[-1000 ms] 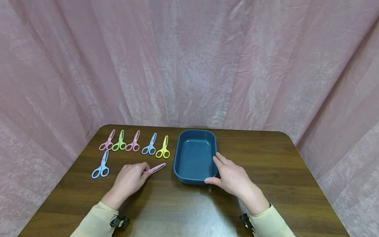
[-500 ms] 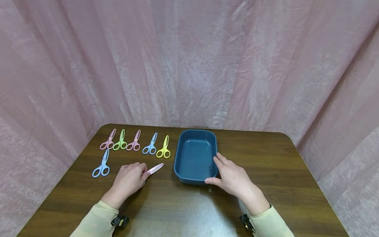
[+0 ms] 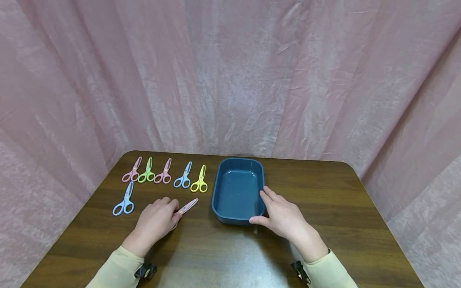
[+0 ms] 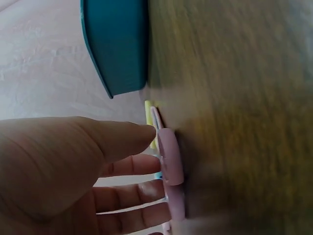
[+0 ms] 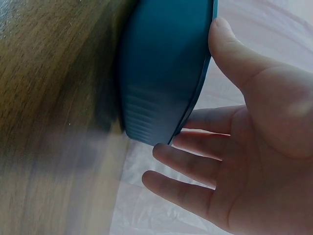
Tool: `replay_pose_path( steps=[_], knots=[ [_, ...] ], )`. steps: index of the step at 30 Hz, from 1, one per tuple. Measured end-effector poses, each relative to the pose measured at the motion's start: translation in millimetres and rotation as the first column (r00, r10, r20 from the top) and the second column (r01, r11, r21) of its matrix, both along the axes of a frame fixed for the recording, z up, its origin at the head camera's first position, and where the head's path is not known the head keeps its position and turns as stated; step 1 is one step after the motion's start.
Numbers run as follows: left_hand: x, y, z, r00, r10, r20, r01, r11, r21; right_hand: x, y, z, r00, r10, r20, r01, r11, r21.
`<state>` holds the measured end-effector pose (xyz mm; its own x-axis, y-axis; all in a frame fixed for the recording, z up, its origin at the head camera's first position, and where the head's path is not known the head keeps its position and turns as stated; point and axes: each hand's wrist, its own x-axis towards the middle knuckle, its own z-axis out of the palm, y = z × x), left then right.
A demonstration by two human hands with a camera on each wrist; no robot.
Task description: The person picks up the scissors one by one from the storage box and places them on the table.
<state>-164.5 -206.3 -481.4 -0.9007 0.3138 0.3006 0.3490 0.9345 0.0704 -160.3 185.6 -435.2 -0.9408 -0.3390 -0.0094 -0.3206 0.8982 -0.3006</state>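
Observation:
My left hand (image 3: 156,220) is by the handles of a pair of pink scissors (image 3: 189,205), which lie on the table with the blades pointing right. In the left wrist view the thumb tip is at the pink handle (image 4: 171,159), and the fairly straight fingers reach toward it; firm contact is unclear. My right hand (image 3: 282,214) rests against the near right corner of a dark blue rectangular tray (image 3: 222,219). Its thumb (image 5: 225,36) touches the rim, and its fingers stretch loosely along the side.
Along the back left lie pink scissors (image 3: 134,175), green scissors (image 3: 149,177), more pink scissors (image 3: 165,176), blue scissors (image 3: 185,179) and yellow scissors (image 3: 201,185). Another blue pair (image 3: 127,204) lies nearer, left of my left hand. A pink curtain (image 3: 230,80) hangs behind the wooden table (image 3: 324,192).
The pink scissors by my left hand have shifted slightly left and settled on the table, while the left fingers have loosened around the handles. The right hand and tray stay in place.

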Motion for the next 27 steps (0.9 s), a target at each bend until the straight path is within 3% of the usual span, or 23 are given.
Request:
replay_pose_path(
  steps=[5, 12, 27],
  knots=[
    [10.2, 2.5, 4.8, 0.998, -0.052, -0.032, 0.05, 0.998, -0.032, 0.3, 1.0, 0.0, 1.0, -0.004, 0.009, 0.004, 1.0, -0.002],
    [29.7, 9.3, 5.7, 0.996, -0.085, 0.021, 0.087, 0.991, -0.106, 0.5, 1.7, -1.2, 1.0, -0.005, 0.013, 0.005, 1.0, -0.006],
    [38.9, 9.1, 1.2, 0.993, -0.118, 0.018, 0.119, 0.986, -0.121, -0.4, 0.0, 1.0, 1.0, -0.004, 0.027, 0.004, 1.0, 0.0]
  ],
)
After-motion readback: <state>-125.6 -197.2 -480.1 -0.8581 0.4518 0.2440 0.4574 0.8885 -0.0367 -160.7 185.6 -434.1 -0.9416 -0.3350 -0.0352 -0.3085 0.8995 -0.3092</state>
